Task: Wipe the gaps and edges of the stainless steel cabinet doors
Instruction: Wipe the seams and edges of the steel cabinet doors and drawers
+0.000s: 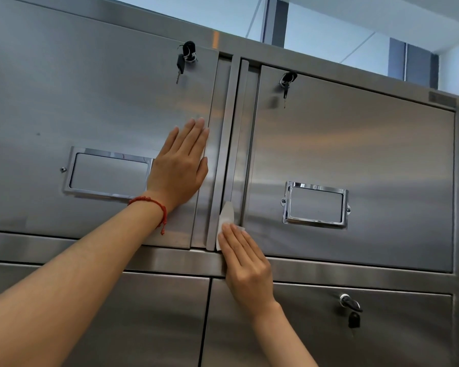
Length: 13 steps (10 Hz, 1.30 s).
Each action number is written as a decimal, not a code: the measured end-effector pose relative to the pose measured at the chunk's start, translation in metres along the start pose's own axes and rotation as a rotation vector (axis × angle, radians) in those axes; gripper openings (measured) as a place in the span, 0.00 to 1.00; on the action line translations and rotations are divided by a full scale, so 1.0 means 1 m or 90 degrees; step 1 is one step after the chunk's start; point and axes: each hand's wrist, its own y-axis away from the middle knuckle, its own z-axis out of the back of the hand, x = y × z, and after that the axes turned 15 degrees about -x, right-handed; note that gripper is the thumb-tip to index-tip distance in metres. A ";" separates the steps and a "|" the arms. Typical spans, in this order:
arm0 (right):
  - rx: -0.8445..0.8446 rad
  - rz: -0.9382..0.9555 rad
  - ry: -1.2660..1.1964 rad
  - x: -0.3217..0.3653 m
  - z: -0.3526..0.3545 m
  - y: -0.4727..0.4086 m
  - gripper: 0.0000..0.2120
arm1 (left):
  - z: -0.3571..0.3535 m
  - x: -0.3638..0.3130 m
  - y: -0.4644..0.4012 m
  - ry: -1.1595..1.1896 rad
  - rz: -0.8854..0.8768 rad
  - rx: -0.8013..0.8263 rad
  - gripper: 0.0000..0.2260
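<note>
Two upper stainless steel doors face me, the left door and the right door, split by a vertical steel post with narrow gaps on both sides. My left hand lies flat, fingers straight, on the left door's right edge. My right hand presses a white wipe with straight fingers against the foot of the post, at the gap beside the right door. The wipe's tip sticks up above my fingertips.
Keys hang from the locks of the left door, the right door and a lower right door. Each upper door carries a chrome label frame. A horizontal rail separates upper and lower doors. Windows show above the cabinet.
</note>
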 end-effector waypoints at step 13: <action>-0.014 -0.015 0.003 0.003 -0.002 0.005 0.12 | -0.001 0.001 0.000 -0.003 -0.006 -0.007 0.23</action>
